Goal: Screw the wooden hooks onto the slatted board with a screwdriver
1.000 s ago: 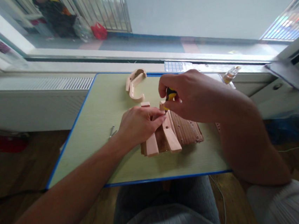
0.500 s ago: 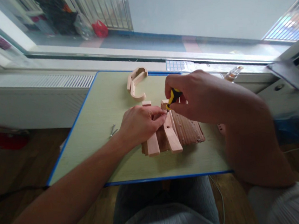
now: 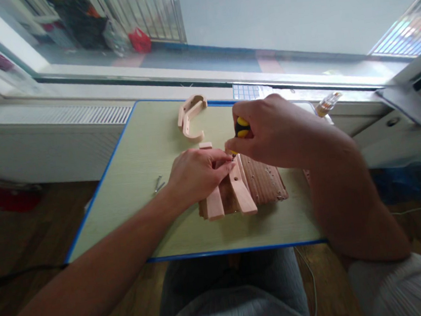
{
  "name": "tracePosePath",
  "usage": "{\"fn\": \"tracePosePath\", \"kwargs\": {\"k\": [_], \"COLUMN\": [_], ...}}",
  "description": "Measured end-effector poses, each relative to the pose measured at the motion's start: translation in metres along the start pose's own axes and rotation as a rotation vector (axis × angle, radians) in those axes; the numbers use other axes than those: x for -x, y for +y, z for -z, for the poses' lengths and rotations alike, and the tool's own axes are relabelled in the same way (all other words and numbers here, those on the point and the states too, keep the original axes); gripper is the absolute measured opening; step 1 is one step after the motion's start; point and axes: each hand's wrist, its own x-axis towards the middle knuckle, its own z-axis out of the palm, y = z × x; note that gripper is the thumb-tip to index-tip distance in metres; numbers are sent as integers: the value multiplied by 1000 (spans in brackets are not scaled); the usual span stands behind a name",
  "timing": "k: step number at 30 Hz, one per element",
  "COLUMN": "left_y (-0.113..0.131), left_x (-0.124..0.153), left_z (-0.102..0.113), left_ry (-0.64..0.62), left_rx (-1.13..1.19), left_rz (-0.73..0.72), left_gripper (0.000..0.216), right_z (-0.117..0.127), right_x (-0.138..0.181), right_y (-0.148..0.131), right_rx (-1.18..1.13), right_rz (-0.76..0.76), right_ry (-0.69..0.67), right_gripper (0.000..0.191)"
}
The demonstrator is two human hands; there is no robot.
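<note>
My right hand (image 3: 255,126) grips a yellow-and-black screwdriver (image 3: 242,126), its tip pointing down at a pale wooden piece (image 3: 243,194) with a hole. Beside the tip, my left hand (image 3: 200,174) pinches with thumb and forefinger at what looks like a small screw (image 3: 234,157), mostly hidden by the fingers. Under the left palm runs a second wooden strip (image 3: 215,207). Both pieces lie across a block of corrugated cardboard (image 3: 264,177). To the left, metal screws (image 3: 158,184) rest on the table.
A curved wooden assembly (image 3: 185,120) stands near the back of the blue-edged table (image 3: 125,201). A clear-handled tool (image 3: 327,104) lies at the back right. Behind are the window sill and a radiator (image 3: 54,118).
My right hand has turned and shifted slightly left around the screwdriver, now covering more of its shaft. My left hand stays in its pinch at the wood.
</note>
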Motion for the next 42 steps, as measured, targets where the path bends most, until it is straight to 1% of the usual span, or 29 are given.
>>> {"fn": "tracePosePath", "kwargs": {"k": [5, 7, 12, 15, 18, 23, 27, 32, 36, 39, 42], "left_y": [1, 1, -4, -5, -5, -2, -2, -6, -6, -4, -3], "left_x": [0, 0, 0, -1, 0, 0, 0, 0, 1, 2, 1], "left_z": [2, 3, 0, -1, -2, -1, -1, -4, -5, -4, -3], "left_ry": [-23, -30, 2, 23, 42, 32, 25, 50, 55, 60, 59], "left_rx": [-36, -37, -57, -53, -57, -53, -35, -27, -25, -44, -63], "left_rz": [-1, -20, -68, -82, -90, -69, -64, -76, -65, -53, -51], "left_gripper": [21, 22, 23, 23, 21, 20, 21, 21, 21, 21, 20], "right_z": [5, 5, 0, -2, 0, 8, 8, 2, -1, -1, 2], "right_x": [2, 3, 1, 0, 1, 7, 8, 2, -1, 1, 3], "right_y": [0, -2, -9, -9, -7, -3, -1, 2, 1, 0, 1], "right_rx": [-62, -84, -42, -26, -26, -28, -49, -46, -19, -21, -61], "right_rz": [80, 98, 57, 30, 20, 64, 44, 16, -18, -26, 49], "right_ry": [-72, -69, 14, 32, -1, -80, -38, 13, 36, 16, -44], "right_gripper": [21, 21, 22, 23, 21, 19, 17, 22, 21, 20, 22]}}
